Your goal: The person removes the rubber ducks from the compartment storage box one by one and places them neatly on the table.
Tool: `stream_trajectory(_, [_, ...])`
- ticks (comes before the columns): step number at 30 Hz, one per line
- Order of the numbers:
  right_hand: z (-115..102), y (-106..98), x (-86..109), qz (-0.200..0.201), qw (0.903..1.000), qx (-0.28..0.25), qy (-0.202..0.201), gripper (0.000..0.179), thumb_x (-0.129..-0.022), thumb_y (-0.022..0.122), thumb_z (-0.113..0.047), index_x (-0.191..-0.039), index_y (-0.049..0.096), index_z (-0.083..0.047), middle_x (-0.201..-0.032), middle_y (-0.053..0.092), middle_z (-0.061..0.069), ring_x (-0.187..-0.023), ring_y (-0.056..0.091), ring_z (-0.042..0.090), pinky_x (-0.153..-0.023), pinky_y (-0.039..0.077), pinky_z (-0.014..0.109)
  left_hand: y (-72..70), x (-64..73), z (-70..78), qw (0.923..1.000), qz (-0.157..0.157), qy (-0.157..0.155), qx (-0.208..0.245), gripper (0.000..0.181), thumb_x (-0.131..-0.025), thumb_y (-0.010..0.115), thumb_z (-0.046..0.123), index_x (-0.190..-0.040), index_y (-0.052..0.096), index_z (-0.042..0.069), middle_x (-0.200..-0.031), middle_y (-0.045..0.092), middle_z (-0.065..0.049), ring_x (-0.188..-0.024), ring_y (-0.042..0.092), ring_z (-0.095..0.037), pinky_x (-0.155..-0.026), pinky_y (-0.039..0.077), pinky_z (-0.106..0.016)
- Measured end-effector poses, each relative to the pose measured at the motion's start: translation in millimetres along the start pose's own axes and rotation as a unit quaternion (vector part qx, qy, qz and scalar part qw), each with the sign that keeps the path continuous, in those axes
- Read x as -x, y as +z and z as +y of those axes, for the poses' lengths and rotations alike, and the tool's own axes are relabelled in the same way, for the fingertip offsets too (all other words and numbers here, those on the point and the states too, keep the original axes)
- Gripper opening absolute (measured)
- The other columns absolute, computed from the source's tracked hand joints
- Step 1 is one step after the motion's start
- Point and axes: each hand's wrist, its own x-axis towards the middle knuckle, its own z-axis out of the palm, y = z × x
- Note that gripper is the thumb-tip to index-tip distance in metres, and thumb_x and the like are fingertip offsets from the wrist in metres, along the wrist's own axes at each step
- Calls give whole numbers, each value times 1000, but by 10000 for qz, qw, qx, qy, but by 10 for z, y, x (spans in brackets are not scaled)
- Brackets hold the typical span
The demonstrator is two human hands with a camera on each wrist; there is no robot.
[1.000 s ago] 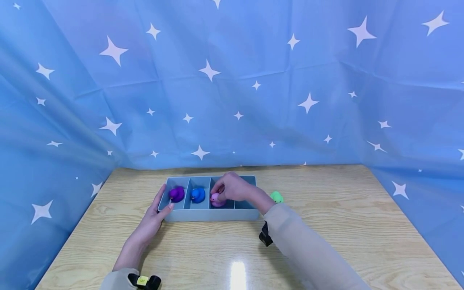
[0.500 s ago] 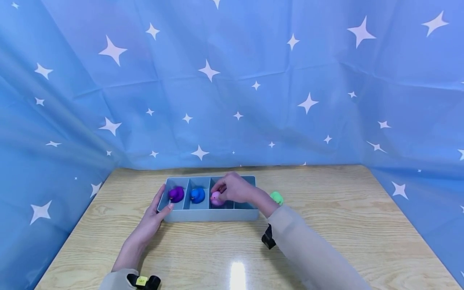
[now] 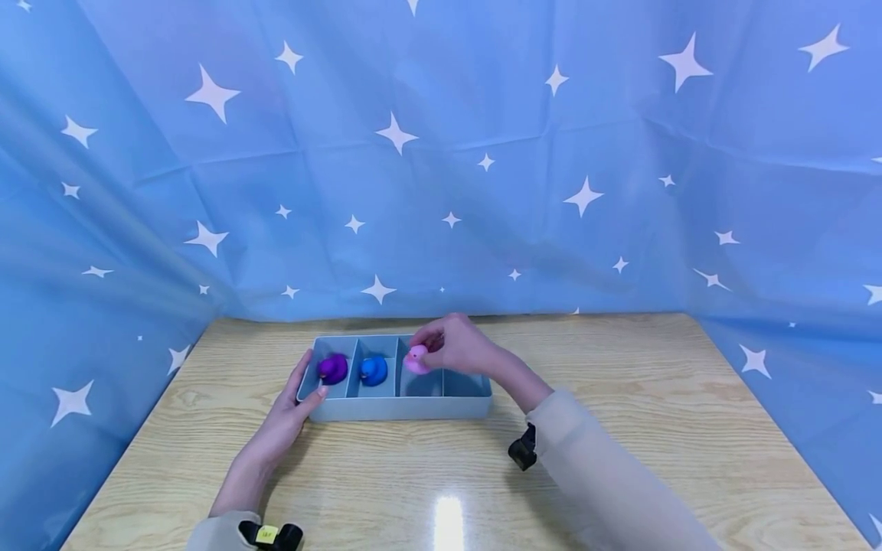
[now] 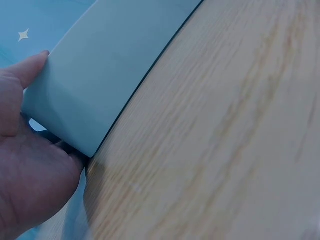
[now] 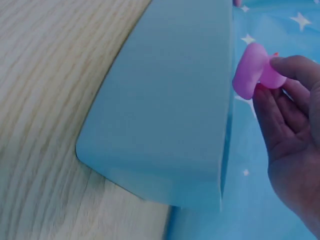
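Note:
A light blue box with a row of compartments stands on the table. A purple rubber duck sits in its leftmost compartment, a blue rubber duck in the one beside it. My left hand holds the box's left end, its thumb at the front corner and fingers along the side wall. Between thumb and fingertips my right hand pinches a pink rubber duck. The right wrist view shows this pink duck raised above the rim. Below it, the third compartment's floor is bare.
The box rests on a wooden table, toward its back edge. A blue curtain with white stars hangs behind and along both sides. The right forearm crosses the table's right half.
The right hand has lifted the pink duck up out of the third compartment and moved slightly right. The green duck right of the box is now hidden behind the right arm. The left hand stays put.

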Motion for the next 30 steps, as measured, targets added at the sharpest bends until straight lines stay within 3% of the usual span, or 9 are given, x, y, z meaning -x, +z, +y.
stream_trajectory(6, [31, -137, 105, 226, 9993, -233, -184, 27, -89, 78, -7, -115, 76, 0, -108, 74, 8, -96, 72, 21, -82, 60, 32, 13, -8, 6, 10000, -25, 20, 13, 78, -109, 53, 29, -167, 1, 31, -172, -9, -8, -154, -16, -38, -118, -6, -69])
stream_trajectory(13, [86, -255, 232, 386, 9986, 70, -364, 27, -89, 77, -6, -116, 77, -4, -110, 73, 6, -100, 70, 23, -85, 59, 34, 6, -14, -8, 10000, -64, 41, -30, 77, -109, 51, 29, -167, 0, 31, -172, -10, -7, -154, -17, -38, -117, -6, -70])
stream_trajectory(22, [183, -370, 393, 501, 9977, 73, -440, 28, -88, 76, -5, -115, 76, -3, -112, 73, 8, -103, 70, 25, -88, 58, 40, -13, 13, -19, 9999, -66, 53, -100, 77, -109, 51, 30, -166, -1, 33, -172, -10, -6, -154, -16, -39, -117, -4, -71])
stream_trajectory(30, [343, -486, 561, 572, 9982, 68, -188, 27, -88, 79, -3, -114, 76, -4, -116, 72, 11, -106, 70, 28, -92, 56, 48, -10, 0, -11, 9999, -97, -8, -133, 78, -109, 51, 33, -166, -2, 33, -172, -11, -6, -154, -16, -39, -116, -4, -71])
